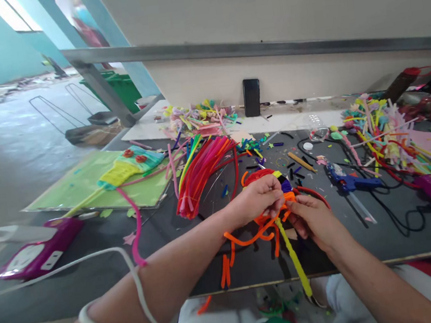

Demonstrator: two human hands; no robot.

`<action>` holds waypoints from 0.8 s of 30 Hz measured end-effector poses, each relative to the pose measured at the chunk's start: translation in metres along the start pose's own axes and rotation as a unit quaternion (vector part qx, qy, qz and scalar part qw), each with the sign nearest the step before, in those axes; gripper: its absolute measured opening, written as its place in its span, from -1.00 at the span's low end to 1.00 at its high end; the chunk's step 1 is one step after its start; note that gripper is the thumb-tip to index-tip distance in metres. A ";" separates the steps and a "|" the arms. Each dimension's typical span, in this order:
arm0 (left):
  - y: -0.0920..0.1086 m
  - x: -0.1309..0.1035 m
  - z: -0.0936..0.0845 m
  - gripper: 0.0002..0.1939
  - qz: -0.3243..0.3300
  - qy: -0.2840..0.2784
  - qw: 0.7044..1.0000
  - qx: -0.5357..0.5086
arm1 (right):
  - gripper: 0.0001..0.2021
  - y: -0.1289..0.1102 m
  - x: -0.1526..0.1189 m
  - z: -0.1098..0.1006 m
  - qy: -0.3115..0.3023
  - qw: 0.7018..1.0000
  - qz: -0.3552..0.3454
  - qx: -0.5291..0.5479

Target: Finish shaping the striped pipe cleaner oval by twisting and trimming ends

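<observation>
Between both hands is a pipe-cleaner craft [287,195] with orange, purple, black and red parts, at the table's front. Its yellow wrapped stem [293,254] slants down past the table edge. My left hand [261,196] is closed over its upper left side, fingertips pinched at the orange pipe cleaners. From the right, my right hand [312,217] grips the craft's lower part between thumb and fingers. Loose orange pipe cleaner ends [244,240] curl out below my left hand. Short cut orange pieces [225,271] lie near the front edge.
Left of my hands lies a bundle of red and pink pipe cleaners [205,176]. A yellow and teal pipe-cleaner piece [131,164] rests on a green sheet [84,180]. At right are a blue glue gun [353,181] and dark cables. A phone [252,98] stands behind. A white cord [136,286] crosses my left forearm.
</observation>
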State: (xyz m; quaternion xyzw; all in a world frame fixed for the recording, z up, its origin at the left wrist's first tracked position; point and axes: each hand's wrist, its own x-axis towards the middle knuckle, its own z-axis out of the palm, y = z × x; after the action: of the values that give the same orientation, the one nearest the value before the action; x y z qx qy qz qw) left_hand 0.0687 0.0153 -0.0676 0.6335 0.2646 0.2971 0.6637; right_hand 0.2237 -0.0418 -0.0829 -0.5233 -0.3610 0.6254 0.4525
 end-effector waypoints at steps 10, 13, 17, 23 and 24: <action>0.004 -0.005 -0.002 -0.90 -0.040 -0.020 0.998 0.035 | -0.71 0.003 0.001 -0.009 -0.020 0.999 0.022 -0.021; 0.005 -0.004 -0.005 -0.84 -0.053 -0.060 0.996 0.025 | -0.70 0.001 0.003 -0.017 -0.081 0.994 0.072 -0.012; 0.009 -0.003 -0.010 -0.78 -0.056 -0.071 0.996 -0.003 | -0.66 -0.004 0.007 -0.024 -0.112 0.988 0.101 0.019; 0.011 -0.004 -0.014 -0.77 -0.044 -0.075 0.996 -0.005 | -0.64 -0.005 0.010 -0.022 -0.109 0.989 0.097 0.009; 0.011 -0.004 -0.014 -0.77 -0.042 -0.075 0.996 0.001 | -0.63 -0.005 0.010 -0.022 -0.111 0.990 0.091 0.003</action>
State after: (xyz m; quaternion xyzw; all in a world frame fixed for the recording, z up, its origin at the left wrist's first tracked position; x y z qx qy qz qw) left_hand 0.0550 0.0226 -0.0577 0.6432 0.2405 0.2200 0.6928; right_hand 0.2454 -0.0311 -0.0854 -0.4797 -0.3585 0.7192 0.3523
